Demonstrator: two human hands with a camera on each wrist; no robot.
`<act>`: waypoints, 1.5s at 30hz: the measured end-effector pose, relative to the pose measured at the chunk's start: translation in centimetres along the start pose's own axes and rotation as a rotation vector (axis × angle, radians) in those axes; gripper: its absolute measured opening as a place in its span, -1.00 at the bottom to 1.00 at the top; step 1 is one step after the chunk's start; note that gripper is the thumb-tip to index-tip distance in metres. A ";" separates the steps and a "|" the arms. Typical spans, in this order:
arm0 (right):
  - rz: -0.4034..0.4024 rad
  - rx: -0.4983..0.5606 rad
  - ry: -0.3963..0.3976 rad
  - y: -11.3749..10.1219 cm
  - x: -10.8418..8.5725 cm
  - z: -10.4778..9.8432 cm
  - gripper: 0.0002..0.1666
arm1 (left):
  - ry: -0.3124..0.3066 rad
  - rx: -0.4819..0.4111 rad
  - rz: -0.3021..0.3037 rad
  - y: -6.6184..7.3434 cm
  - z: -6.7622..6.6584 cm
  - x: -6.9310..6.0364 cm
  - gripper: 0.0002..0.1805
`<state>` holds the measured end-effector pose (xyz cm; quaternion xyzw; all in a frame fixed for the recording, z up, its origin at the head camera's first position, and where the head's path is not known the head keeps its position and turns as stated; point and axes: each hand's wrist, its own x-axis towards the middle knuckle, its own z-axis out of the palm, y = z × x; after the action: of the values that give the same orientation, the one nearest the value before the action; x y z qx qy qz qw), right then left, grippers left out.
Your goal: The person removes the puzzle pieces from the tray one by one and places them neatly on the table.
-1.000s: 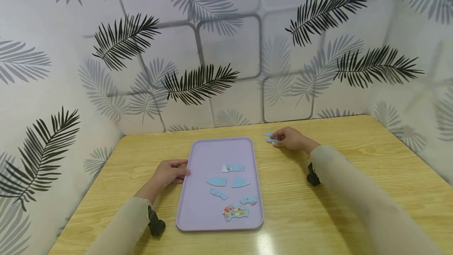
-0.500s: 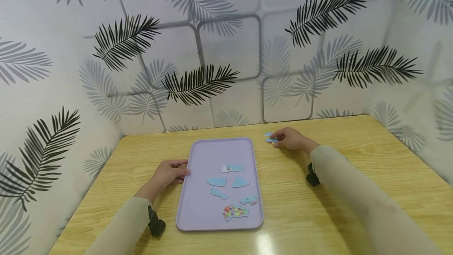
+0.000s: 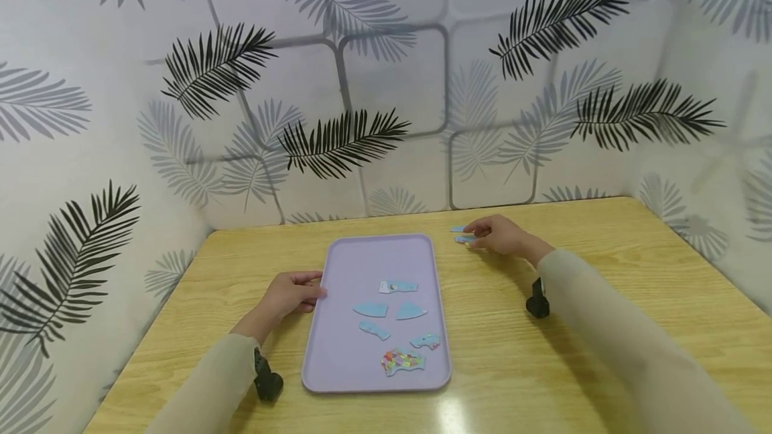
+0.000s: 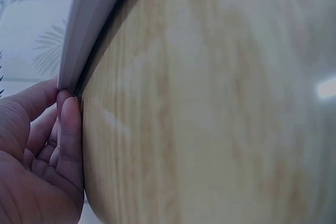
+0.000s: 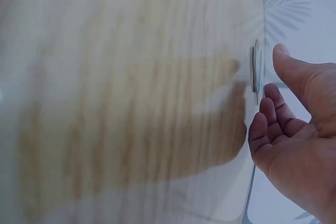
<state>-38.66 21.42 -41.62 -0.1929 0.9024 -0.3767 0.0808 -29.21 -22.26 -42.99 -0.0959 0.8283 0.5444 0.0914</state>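
A lilac tray lies on the wooden table, with several blue puzzle-like pieces on it. One of them is a colourful piece near its front edge. My left hand pinches the tray's left rim; the left wrist view shows the thumb and fingertips at the rim. Beyond the tray's far right corner, my right hand rests low over flat blue pieces. Seen from the right wrist, the thumb and curved fingers stand apart beside the thin pieces, apparently not gripping them.
A wall with a leaf pattern rises behind the table. More pieces lie in the tray: a pair of pointed blue ones in the middle and a blue strip above them.
The view shifts very slightly. Both hands stay in place, the left at the tray rim and the right at the flat pieces.
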 end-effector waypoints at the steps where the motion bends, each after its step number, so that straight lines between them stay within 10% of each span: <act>1: -0.003 0.008 0.003 -0.1 -0.1 0.0 -0.58 | 0.000 0.000 0.001 0.0 0.0 0.0 -0.46; 26: -0.093 0.310 -0.024 -4.7 -2.0 4.7 -0.58 | -0.008 0.009 0.019 -0.1 -0.1 -0.2 -0.47; 45: -0.102 0.296 -0.113 -8.3 -2.3 7.2 -0.57 | -0.019 0.006 0.025 0.1 -0.1 -0.2 -0.46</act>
<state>-32.10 12.36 -40.81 -0.2456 0.8201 -0.4975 0.1398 -29.01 -22.25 -42.82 -0.0803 0.8302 0.5439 0.0927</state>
